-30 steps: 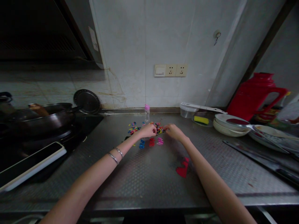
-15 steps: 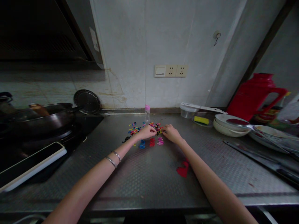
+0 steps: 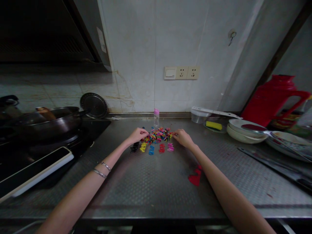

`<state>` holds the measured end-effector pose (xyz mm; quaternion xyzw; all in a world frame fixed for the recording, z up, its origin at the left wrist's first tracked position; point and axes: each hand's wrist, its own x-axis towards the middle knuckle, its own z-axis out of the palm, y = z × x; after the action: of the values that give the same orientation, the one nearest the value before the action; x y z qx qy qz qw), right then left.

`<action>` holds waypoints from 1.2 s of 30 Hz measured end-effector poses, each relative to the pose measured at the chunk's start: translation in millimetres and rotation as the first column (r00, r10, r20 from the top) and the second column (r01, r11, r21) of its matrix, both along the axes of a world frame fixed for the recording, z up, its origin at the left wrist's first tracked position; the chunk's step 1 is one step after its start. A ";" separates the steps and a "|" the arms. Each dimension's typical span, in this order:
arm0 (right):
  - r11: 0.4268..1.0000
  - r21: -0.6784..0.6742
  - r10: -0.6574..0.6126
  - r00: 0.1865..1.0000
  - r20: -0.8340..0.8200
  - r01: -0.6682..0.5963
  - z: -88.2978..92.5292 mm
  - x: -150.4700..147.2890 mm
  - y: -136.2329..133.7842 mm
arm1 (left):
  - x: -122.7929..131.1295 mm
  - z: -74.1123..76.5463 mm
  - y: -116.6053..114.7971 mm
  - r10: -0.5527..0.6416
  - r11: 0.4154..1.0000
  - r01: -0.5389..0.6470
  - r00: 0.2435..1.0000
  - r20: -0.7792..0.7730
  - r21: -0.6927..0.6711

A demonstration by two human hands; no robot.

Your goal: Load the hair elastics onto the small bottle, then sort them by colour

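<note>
A heap of small multicoloured bands [image 3: 157,136] lies on the metal counter. In front of it sit separate little piles: black [image 3: 134,147], yellow [image 3: 143,147], blue [image 3: 151,150], red [image 3: 162,148] and pink [image 3: 170,147]. My left hand [image 3: 138,135] is at the heap's left edge, its fingers pinched together; whatever they hold is too small to name. At the right edge of the heap is my right hand [image 3: 181,137], fingertips pressed together near the bands, their contents also too small to make out. Behind the heap stands a clear bottle with a pink cap [image 3: 156,117].
A red heart-shaped piece [image 3: 195,177] lies beside my right forearm. Bowls [image 3: 246,135], a yellow sponge [image 3: 214,125], a knife [image 3: 273,164] and a red thermos [image 3: 273,97] are at the right. A phone-like device [image 3: 36,172] and a pan [image 3: 53,122] are at the left.
My left hand has moved left, from over the heap to its left edge, uncovering the middle of the heap and the yellow pile. My right hand stays at the right edge. The view has shifted slightly.
</note>
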<state>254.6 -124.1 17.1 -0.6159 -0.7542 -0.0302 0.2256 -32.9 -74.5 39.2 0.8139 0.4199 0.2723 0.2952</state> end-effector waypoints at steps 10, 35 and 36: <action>0.998 -0.024 0.047 0.979 -0.198 -0.053 -2.5 5.3 9.3 | -15.8 -3.4 -7.2 0.063 0.995 -0.058 0.996 0.065 -0.077; 0.939 0.053 0.342 0.906 -0.251 -0.340 20.8 -55.2 0.7 | -32.8 -10.9 6.8 0.128 0.992 -0.126 0.987 0.099 -0.021; 0.925 0.043 0.377 0.899 -0.224 -0.377 22.9 -64.6 1.2 | -32.8 -11.8 7.3 0.126 0.992 -0.124 0.987 0.103 -0.023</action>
<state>190.0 -122.8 40.0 -0.4579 -0.8281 0.0855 0.3119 -65.6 -67.2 27.5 0.7682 0.4564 0.3286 0.3058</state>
